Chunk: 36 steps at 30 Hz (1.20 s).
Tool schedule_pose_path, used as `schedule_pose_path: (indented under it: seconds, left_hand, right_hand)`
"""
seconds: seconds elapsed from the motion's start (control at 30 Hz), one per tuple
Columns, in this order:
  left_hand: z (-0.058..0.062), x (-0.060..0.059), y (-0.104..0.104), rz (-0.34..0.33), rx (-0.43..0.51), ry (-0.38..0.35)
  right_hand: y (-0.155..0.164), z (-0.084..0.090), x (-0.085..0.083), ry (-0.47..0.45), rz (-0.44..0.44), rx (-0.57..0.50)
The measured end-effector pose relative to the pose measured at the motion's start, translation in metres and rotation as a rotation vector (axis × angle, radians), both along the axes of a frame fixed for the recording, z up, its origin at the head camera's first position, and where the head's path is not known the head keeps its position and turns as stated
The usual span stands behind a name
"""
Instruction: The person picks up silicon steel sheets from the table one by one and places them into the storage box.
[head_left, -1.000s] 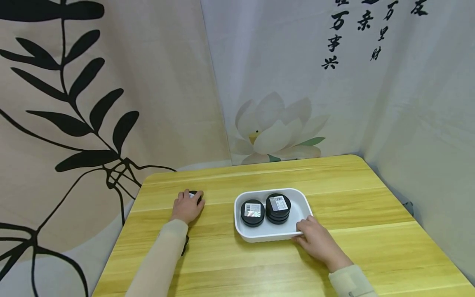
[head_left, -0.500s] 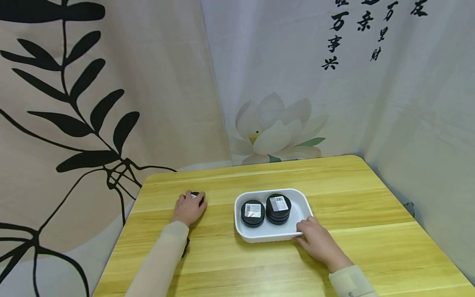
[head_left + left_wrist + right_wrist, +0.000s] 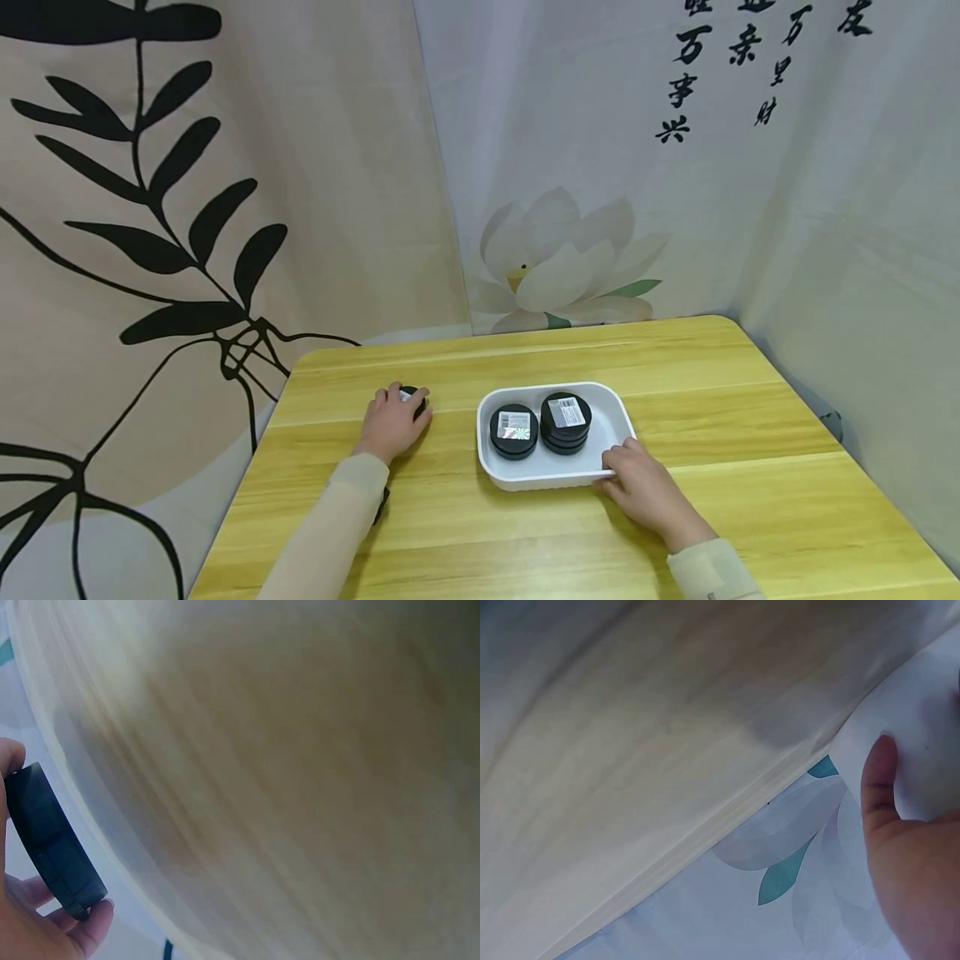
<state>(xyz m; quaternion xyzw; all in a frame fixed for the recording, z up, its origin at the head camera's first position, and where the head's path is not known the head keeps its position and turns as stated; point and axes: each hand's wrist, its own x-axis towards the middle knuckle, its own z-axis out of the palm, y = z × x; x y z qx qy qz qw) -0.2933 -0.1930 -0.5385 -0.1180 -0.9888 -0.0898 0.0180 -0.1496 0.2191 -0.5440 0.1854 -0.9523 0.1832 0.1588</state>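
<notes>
My left hand [image 3: 392, 425] pinches a flat, round black disc with a pale label [image 3: 419, 407] between thumb and fingers, low over the left part of the table. In the left wrist view the side of this disc [image 3: 52, 840] shows, thumb at one end and fingers at the other. The white tray [image 3: 540, 482] sits in the middle, its near right corner gripped by my right hand [image 3: 647, 492] with the thumb on the outer wall. Inside stand two stacks of similar black discs, a lower left stack [image 3: 513, 446] and a taller right stack [image 3: 564, 437], each topped by a barcode label.
The yellow wooden table [image 3: 480, 542] has rounded far corners. Behind it hang pale curtains [image 3: 360, 208] with printed leaves, a lotus and black characters. Beside my left sleeve [image 3: 330, 525] a small dark object [image 3: 382, 505] shows.
My left hand has moved a little to the right with the black disc, toward the tray. The right hand and the tray stay put; the head view has shifted slightly.
</notes>
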Motion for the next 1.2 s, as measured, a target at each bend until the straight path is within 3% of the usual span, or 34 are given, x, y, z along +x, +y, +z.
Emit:
schedule_pose_path:
  seconds: [0.17,0.67,1.2]
  left_hand:
    - [0.0,0.003,0.005,-0.011,0.004,0.027]
    - [0.004,0.015,0.025,-0.075,-0.008,0.058]
    - [0.003,0.018,0.038,-0.105,0.015,0.081]
  right_hand:
    - [0.001,-0.001,0.0,-0.043,-0.003,0.012]
    - [0.001,-0.002,0.0,-0.051,-0.01,0.002]
    - [0.0,-0.002,0.0,-0.046,-0.011,0.002]
